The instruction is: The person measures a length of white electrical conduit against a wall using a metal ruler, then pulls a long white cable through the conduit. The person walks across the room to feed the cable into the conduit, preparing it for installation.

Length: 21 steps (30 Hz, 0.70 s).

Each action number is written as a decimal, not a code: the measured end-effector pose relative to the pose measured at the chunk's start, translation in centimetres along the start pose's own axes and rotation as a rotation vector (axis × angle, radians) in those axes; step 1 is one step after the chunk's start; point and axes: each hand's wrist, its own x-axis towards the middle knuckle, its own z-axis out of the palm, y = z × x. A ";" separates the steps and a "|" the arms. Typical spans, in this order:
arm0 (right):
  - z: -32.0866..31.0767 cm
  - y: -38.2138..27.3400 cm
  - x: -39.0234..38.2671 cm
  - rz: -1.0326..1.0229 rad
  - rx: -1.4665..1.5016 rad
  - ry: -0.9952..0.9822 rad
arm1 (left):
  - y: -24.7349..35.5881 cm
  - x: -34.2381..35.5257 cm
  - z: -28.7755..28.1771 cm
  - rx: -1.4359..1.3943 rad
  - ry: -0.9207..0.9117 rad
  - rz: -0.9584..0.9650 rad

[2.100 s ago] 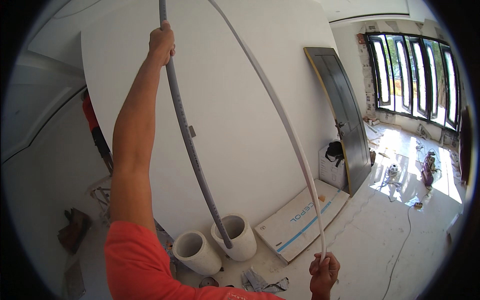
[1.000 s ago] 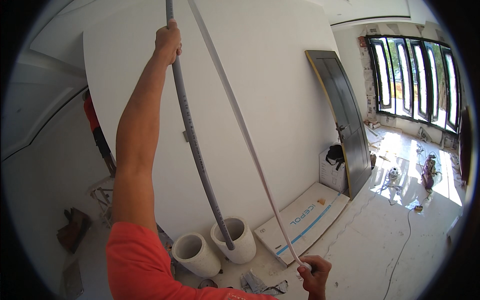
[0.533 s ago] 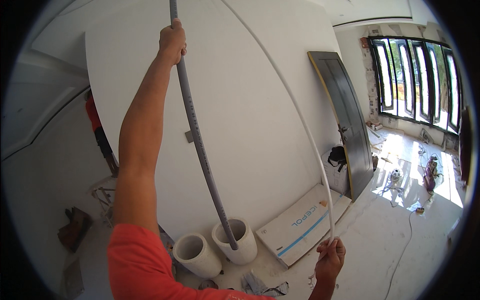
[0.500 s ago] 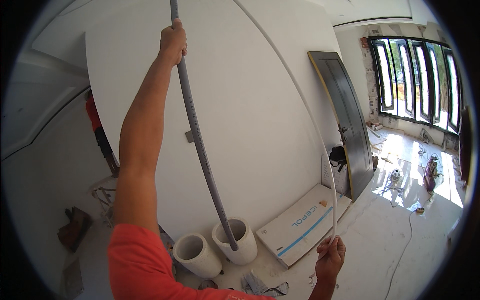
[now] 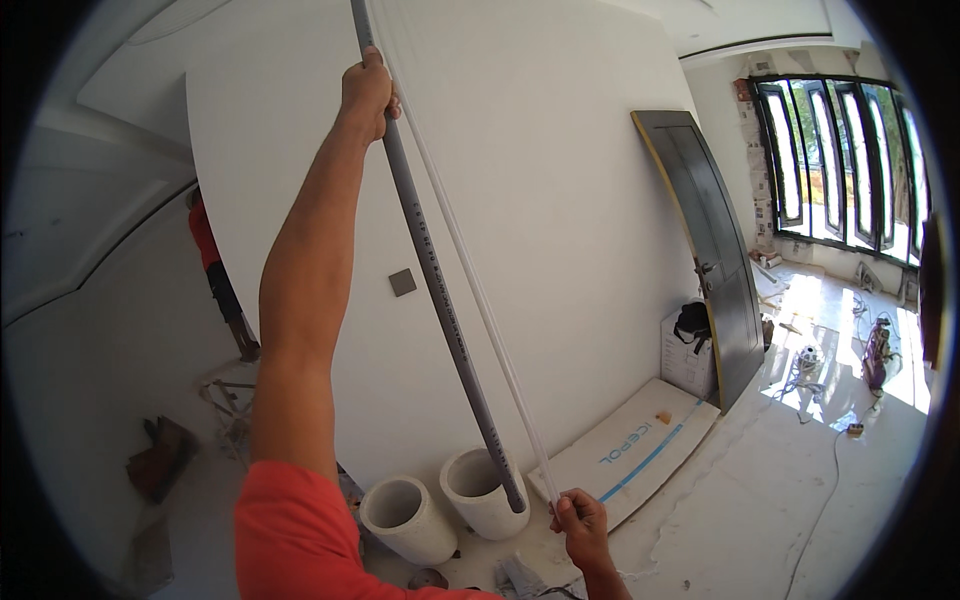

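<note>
Left hand is up high w/ its fingers wrapped round a long, smooth, round grey plastic pipe, tilted in front of a flat white wall. Right hand is down low, fingers pinching a long, thin, white flexible strip. Can't tell if that's flat or a tube tbh. It runs just right of the pipe; upper part's blurred, so no idea if they touch.

IMO: firm left grip, no twisting, so the pipe doesn't swing. Right hand should keep light tension & stay roughly in line w/ the pipe, bc sth that thin prob whips or kinks if pushed. Pipe's bottom end overlaps the right-hand pale, gritty, round pot in view; can't tell if it's touching, so mind the rim.

Materials-wise: the left-hand pale, gritty, round pot looks like the same thick-walled stuff, maybe concrete. Nearby there's a flat white carton w/ a blue stripe, plus a dark panelled door w/ yellowish edge, slightly glossy.
</note>
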 end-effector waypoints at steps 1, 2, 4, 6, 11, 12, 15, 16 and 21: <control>0.4 0.5 0.3 -0.005 -0.037 -0.007 | -0.2 0.0 -0.1 0.017 -0.005 0.000; 0.8 1.1 0.7 -0.011 -0.075 -0.013 | -0.3 0.1 -0.2 -0.024 -0.014 -0.026; 1.4 1.7 1.2 -0.038 -0.141 -0.011 | -0.1 0.2 -0.5 -0.111 -0.028 -0.082; 1.7 2.0 1.5 -0.083 -0.197 0.007 | 0.0 0.1 -0.5 -0.110 -0.004 -0.082; 2.4 1.8 1.1 -0.095 -0.284 0.029 | -0.6 -0.1 -0.3 -0.161 -0.023 -0.104; 2.9 1.4 1.0 -0.069 -0.275 0.014 | -1.0 0.3 -0.7 -0.147 -0.025 -0.089; 4.2 3.5 0.5 -0.233 -0.275 0.003 | -2.8 5.3 -4.7 -0.013 -0.058 -0.018; 3.4 4.0 0.8 -0.189 -0.274 0.026 | -2.8 4.0 -1.2 -0.177 0.031 -0.117; 4.4 2.0 0.0 -0.045 -0.219 -0.048 | -1.4 2.7 -1.9 -0.110 0.076 -0.041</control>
